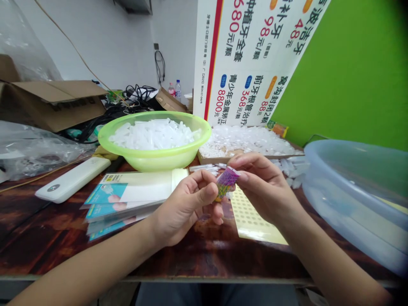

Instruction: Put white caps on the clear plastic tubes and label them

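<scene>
Between my hands is a small printed packet (226,182), purple at its upper end and yellow lower down. The fingers and thumb of my left hand (186,204) close around its lower left side. My right hand (263,180) pinches the upper right edge between thumb and fingertips. Whatever is inside the packet does not show. Beneath the right wrist lies a pale yellow sheet of round stickers (251,216). Clear plastic tubes (205,168) rest on the table just behind the packet.
A yellow-green basin (153,161) full of translucent tubes stands behind my left hand. Plastic-sleeved cards (108,199) and a white oblong device (72,180) lie left. A shallow cardboard tray (207,160) of small clear pieces sits behind. A large blue basin (350,204) borders the right.
</scene>
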A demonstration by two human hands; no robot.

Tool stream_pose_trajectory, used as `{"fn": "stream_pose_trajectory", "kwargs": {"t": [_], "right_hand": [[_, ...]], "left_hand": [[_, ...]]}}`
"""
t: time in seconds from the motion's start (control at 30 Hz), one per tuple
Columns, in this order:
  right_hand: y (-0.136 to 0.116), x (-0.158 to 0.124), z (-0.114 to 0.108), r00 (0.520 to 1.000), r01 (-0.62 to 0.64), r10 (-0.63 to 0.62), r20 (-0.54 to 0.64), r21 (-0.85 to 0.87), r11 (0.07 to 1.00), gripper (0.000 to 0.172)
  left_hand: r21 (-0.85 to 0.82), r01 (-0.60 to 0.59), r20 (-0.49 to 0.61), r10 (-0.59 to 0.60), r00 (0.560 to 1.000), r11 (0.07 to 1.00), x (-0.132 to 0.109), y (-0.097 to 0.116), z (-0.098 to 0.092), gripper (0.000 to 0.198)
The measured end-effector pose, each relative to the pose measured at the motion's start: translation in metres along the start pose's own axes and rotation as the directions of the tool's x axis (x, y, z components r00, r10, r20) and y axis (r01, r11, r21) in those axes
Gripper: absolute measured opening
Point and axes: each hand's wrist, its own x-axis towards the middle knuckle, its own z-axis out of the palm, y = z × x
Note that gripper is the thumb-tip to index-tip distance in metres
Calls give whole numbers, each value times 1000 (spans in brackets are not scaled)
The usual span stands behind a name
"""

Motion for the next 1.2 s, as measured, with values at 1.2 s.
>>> {"fn": "stream_pose_trajectory", "kwargs": {"t": [1.2], "right_hand": [[1, 1, -5, 996, 89, -88, 19, -50, 995, 7]], "left_hand": [[887, -217, 10, 453, 892, 407, -7, -4, 3, 17]]}}
